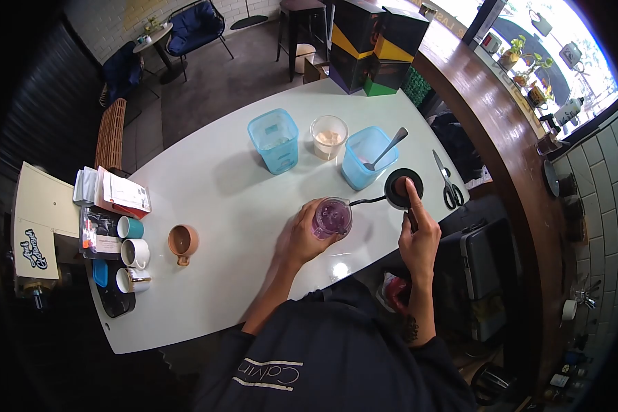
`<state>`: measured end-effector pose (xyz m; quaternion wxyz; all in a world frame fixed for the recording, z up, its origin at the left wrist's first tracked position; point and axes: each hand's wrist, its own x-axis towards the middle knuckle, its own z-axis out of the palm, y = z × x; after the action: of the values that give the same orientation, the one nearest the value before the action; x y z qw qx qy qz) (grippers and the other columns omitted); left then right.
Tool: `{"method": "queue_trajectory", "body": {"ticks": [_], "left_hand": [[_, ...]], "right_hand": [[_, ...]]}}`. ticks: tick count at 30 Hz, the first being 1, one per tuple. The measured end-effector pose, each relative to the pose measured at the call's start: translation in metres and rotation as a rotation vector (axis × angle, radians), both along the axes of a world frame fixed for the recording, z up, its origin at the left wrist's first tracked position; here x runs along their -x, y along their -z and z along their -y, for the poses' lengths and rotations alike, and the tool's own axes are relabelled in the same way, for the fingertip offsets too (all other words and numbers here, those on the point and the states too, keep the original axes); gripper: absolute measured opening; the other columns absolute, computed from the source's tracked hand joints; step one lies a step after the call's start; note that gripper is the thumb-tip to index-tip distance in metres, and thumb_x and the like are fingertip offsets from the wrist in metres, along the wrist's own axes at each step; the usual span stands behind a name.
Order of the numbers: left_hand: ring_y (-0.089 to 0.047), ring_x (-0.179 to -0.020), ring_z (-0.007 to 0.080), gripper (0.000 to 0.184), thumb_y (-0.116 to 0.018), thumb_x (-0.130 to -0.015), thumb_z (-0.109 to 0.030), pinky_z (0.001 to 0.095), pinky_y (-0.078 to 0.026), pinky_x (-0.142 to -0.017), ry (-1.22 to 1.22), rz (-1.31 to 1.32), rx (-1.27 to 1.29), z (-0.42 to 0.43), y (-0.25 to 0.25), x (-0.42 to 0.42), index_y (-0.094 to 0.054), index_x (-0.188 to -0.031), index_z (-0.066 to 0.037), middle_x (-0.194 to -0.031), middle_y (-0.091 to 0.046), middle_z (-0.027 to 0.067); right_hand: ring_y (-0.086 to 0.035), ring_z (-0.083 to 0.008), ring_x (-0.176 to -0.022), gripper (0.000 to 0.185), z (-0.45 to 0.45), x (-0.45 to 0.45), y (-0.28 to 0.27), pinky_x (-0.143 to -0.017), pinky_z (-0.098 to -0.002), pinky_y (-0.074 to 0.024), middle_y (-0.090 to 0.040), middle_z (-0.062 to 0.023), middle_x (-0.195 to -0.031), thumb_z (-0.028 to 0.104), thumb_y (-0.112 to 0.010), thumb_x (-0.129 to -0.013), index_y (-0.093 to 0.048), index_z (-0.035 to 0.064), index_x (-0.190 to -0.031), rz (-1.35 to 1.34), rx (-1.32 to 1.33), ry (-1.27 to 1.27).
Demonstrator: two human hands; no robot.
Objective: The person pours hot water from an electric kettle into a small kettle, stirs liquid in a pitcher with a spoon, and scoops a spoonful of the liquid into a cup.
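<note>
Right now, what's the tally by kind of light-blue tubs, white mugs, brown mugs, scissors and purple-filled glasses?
Light-blue tubs: 2
White mugs: 2
Brown mug: 1
Scissors: 1
Purple-filled glass, in the left hand: 1
Total: 7

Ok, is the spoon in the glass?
No, the spoon leans in a blue tub, while the left hand holds the glass.

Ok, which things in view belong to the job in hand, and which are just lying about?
In the job:
clear cup with purple contents, in the left hand
black spouted pot, in the right hand
probably the blue tubs and clear tub nearby

Apparently just lying about:
scissors
brown cup
white mugs
black boxes
</note>
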<state>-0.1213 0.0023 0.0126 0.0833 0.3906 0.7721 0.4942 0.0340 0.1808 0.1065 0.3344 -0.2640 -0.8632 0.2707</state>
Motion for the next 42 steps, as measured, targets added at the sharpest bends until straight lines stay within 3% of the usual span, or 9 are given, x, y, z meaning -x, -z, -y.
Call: {"method": "queue_trajectory", "body": {"ticks": [5,7,25,42], "left_hand": [[-0.064,-0.12,0.0338,0.081,-0.092,-0.068,-0.018,0.0422,-0.054,-0.1,-0.004,-0.02,0.003,0.0,0.002,0.002,-0.054,-0.138,-0.007,-0.132,-0.062,0.0142],[-0.06,-0.124,0.0356,0.084,-0.095,-0.065,-0.021,0.0445,-0.05,-0.105,0.014,0.052,0.005,0.0,0.002,0.003,-0.055,-0.136,-0.003,-0.134,-0.061,0.0166],[-0.059,-0.125,0.0363,0.082,-0.094,-0.066,-0.024,0.0449,-0.049,-0.106,0.012,0.055,-0.04,-0.001,0.01,0.003,-0.056,-0.136,-0.005,-0.134,-0.062,0.0156],[-0.059,-0.124,0.0366,0.087,-0.094,-0.066,-0.028,0.0453,-0.049,-0.105,0.008,0.021,-0.088,-0.002,0.018,0.003,-0.054,-0.14,-0.004,-0.134,-0.061,0.0174]], "right_hand": [[-0.065,-0.0352,-0.07,0.086,0.002,-0.006,0.005,-0.07,-0.0468,-0.0511,-0.065,-0.0176,-0.08,-0.014,-0.065,-0.079,-0.052,0.0327,-0.151,0.171,-0.025,-0.033],[-0.065,-0.0352,-0.07,0.086,0.005,-0.006,0.008,-0.071,-0.0468,-0.0509,-0.065,-0.0174,-0.08,-0.014,-0.065,-0.08,-0.052,0.0334,-0.151,0.169,0.009,-0.055],[-0.066,-0.0344,-0.071,0.087,0.008,-0.002,0.011,-0.07,-0.0465,-0.0513,-0.066,-0.0172,-0.08,-0.013,-0.065,-0.08,-0.05,0.0312,-0.153,0.171,-0.02,-0.064],[-0.071,-0.0353,-0.082,0.083,0.006,-0.005,0.018,-0.078,-0.0446,-0.0539,-0.072,-0.018,-0.095,-0.015,-0.061,-0.083,-0.049,0.0279,-0.153,0.158,0.118,-0.06]]}}
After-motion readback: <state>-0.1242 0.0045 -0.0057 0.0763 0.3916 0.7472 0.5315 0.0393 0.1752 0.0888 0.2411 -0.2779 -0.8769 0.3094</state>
